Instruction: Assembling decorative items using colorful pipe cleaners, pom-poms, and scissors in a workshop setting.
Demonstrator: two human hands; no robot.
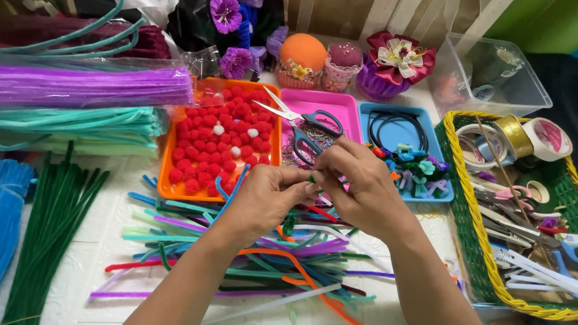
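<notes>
Grip meets grip at centre frame: the left hand (pixel 264 198) and right hand (pixel 363 185) press fingertips together on a small green pipe-cleaner piece (pixel 312 178), pinched between both and mostly hidden, its long axis not readable. Below lies a loose heap of fuzzy pipe cleaners (pixel 260 250) on the white bench (pixel 103 258). Behind, an orange tray (pixel 171 182) holds red pompoms (pixel 218 140); scissors (pixel 303 125) rest on a pink tray (pixel 339 107).

scissors (pixel 303 125), orange tray (pixel 165 182), perhaps tape rolls (pixel 531 136)
</notes>
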